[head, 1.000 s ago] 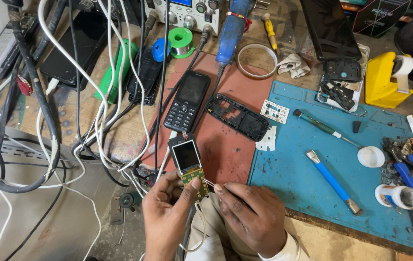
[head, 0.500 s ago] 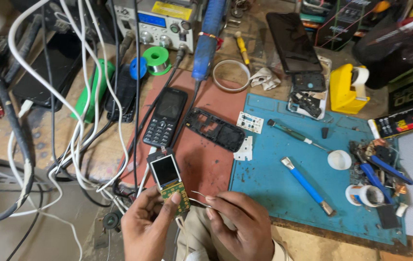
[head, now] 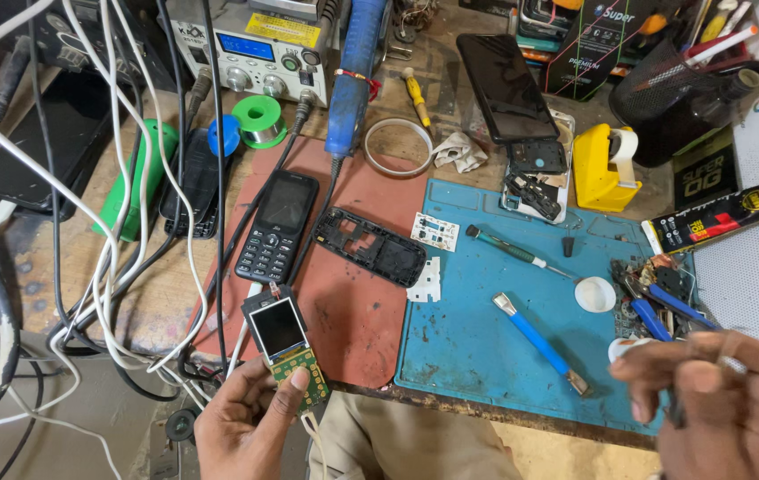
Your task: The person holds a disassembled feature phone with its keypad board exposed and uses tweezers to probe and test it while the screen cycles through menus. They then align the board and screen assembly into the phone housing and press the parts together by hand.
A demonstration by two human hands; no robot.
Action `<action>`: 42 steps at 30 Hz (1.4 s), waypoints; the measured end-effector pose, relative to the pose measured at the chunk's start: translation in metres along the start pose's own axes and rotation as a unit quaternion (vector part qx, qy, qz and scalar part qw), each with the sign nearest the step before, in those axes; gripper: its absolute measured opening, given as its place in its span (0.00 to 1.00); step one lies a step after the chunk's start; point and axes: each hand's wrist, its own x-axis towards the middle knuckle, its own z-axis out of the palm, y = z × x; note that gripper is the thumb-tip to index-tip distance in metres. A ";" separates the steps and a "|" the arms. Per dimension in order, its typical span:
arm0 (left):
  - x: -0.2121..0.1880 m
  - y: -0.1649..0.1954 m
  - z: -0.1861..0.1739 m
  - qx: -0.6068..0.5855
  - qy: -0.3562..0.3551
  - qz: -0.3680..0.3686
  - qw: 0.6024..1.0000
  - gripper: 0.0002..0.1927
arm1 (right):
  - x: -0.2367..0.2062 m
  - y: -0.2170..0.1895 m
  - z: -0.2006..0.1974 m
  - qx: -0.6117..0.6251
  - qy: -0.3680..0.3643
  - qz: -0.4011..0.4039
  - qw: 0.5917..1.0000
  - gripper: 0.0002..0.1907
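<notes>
My left hand (head: 246,427) holds a small phone circuit board (head: 286,347) with a screen on top and a green keypad part below, at the bench's front edge. A thin wire hangs down from the board. My right hand (head: 726,400) is at the lower right, away from the board, with its fingers pinched on a thin dark tool that is mostly hidden. A black keypad phone (head: 277,227) and an empty black phone frame (head: 370,246) lie on the red mat (head: 353,311) beyond the board.
A blue mat (head: 477,347) carries a blue-handled tool (head: 535,338), a thin screwdriver (head: 508,249), a small white cup (head: 594,293) and blue-handled pliers (head: 655,307). White and black cables (head: 112,178) hang at the left. A soldering station (head: 250,49) and yellow tape dispenser (head: 602,169) stand behind.
My right hand has pulled away from the board and swung to the lower right. The left hand still holds the board. The view has shifted right and closer.
</notes>
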 end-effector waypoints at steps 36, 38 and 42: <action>0.004 0.007 0.008 -0.031 -0.015 0.024 0.999 0.18 | -0.078 0.086 0.052 -0.305 -0.406 0.175 0.843 0.14; 0.002 0.007 0.007 -0.048 -0.010 0.014 0.999 0.18 | -0.094 0.093 0.060 -0.348 -0.466 0.179 0.793 0.15; 0.002 0.005 0.004 -0.027 -0.011 0.023 0.999 0.18 | -0.120 0.110 0.075 -0.405 -0.512 0.180 0.735 0.16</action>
